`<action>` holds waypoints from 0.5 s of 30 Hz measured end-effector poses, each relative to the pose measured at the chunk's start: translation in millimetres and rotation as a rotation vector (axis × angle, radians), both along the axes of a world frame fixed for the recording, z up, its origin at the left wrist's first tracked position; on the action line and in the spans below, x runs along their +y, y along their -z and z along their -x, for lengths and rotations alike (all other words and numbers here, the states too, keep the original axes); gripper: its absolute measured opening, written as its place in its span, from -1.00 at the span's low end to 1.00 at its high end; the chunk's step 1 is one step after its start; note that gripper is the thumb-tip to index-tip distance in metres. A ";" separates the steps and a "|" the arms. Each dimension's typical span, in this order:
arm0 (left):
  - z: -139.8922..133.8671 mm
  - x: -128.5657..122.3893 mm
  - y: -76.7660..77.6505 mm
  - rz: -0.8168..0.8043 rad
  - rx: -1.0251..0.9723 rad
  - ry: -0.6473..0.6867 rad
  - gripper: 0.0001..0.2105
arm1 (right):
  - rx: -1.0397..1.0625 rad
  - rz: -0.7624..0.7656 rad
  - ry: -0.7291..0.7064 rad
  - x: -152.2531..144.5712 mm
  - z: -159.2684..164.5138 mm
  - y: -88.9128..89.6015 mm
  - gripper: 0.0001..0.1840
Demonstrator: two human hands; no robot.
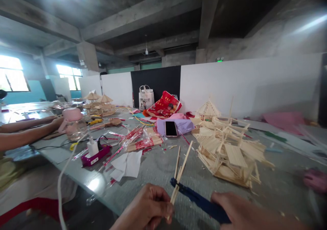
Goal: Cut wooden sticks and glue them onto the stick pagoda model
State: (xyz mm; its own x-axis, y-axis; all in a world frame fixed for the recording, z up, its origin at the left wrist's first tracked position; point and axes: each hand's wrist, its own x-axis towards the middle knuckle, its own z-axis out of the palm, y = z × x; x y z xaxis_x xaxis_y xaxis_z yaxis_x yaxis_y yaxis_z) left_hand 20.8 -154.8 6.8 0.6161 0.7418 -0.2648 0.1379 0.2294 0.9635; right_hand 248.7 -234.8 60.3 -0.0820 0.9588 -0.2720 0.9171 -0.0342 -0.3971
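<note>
My left hand [157, 206] is closed in a pinch around the lower ends of several thin wooden sticks [185, 160], which fan out up and away from me. My right hand [240, 209] grips dark blue pliers [199, 199]. Their tip lies across the sticks just above my left fingers; whether the jaws are closed on the wood I cannot tell. To the right, beyond the pliers, stands a stick-built model building [224, 155] with slatted roofs and a base.
Stick packets [145, 143], white paper [127, 165] and a phone [171, 129] on purple cloth lie ahead. At left are a purple power strip [95, 156], a white cable [61, 185] over the table edge, a pink-lidded jug [75, 124] and another person's arms [28, 131].
</note>
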 end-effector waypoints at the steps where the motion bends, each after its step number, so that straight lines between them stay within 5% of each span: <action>1: 0.1 0.1 -0.2 -0.002 -0.001 0.000 -0.86 | 0.006 0.010 0.000 1.1 -1.0 0.3 -0.57; 15: -0.9 1.9 2.7 -0.005 -0.016 -0.001 -0.85 | 0.033 -0.011 -0.115 5.4 -10.6 13.7 -0.59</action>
